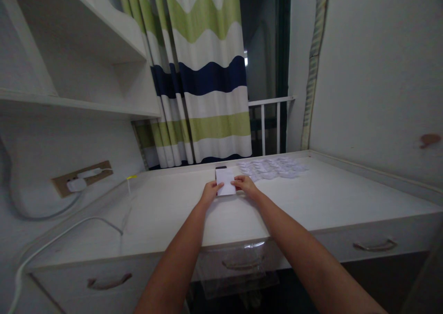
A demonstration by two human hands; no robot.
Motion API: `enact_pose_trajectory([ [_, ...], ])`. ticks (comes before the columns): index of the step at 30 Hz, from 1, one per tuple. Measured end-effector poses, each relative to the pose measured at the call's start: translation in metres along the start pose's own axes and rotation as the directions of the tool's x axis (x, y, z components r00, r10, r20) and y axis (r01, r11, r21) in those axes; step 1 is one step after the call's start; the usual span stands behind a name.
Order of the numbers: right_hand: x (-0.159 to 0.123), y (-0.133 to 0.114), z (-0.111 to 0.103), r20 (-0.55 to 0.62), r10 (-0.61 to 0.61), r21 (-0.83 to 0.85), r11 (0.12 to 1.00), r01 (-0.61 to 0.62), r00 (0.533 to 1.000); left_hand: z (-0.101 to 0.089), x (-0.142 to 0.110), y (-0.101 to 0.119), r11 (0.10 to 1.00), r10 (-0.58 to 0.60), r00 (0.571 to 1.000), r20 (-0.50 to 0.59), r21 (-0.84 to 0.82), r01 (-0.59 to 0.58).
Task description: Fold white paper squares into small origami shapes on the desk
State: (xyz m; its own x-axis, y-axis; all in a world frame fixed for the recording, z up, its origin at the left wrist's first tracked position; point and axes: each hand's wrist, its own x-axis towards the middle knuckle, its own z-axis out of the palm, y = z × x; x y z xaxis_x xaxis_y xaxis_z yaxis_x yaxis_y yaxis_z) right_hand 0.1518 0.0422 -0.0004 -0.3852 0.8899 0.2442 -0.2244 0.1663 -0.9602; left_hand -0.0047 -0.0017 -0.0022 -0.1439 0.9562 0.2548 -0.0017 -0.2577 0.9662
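A small white sheet of paper [225, 181] lies folded or stacked on the white desk top [155, 212], near the desk's middle. My left hand [210, 193] grips its left edge, and my right hand [244, 185] pinches its right edge. A black flat object [220, 167], perhaps a phone, shows just behind the sheet, partly hidden by it. Beyond my right hand lies a spread of several small white paper pieces [272, 167], close to the sheet's far right corner.
White shelves [76, 41] overhang the left, above a wall socket with a white plug [76, 184] and cable. A white cord [69, 231] crosses the desk's left side. Drawers with metal handles [375, 245] line the front; a striped curtain [204, 74] hangs behind.
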Motion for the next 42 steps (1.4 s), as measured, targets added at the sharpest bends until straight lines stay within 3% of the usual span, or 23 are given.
enact_pose_trajectory([
  [13, -0.0003, -0.0016, 0.0017, -0.026, 0.009, -0.024, 1.000, -0.010, 1.000, -0.0013, -0.0011, 0.0032, 0.997, 0.043, 0.999, -0.029, 0.060, -0.041],
  [25, 0.0017, 0.0015, 0.0008, 0.020, 0.021, -0.061, 0.998, -0.020, 1.000, -0.0023, -0.0021, 0.0063, 0.989, 0.100, 0.992, -0.072, 0.115, -0.092],
  [33, -0.0066, -0.0055, 0.0054, 0.040, 0.118, -0.069, 0.991, -0.115, 0.992, -0.0042, -0.0003, 0.0057, 0.990, 0.107, 0.985, -0.139, 0.106, -0.093],
  [42, -0.0063, -0.0064, 0.0059, 0.039, 0.105, -0.031, 0.994, -0.104, 0.994, -0.0036, -0.0005, 0.0053, 0.993, 0.101, 0.986, -0.130, 0.069, -0.093],
])
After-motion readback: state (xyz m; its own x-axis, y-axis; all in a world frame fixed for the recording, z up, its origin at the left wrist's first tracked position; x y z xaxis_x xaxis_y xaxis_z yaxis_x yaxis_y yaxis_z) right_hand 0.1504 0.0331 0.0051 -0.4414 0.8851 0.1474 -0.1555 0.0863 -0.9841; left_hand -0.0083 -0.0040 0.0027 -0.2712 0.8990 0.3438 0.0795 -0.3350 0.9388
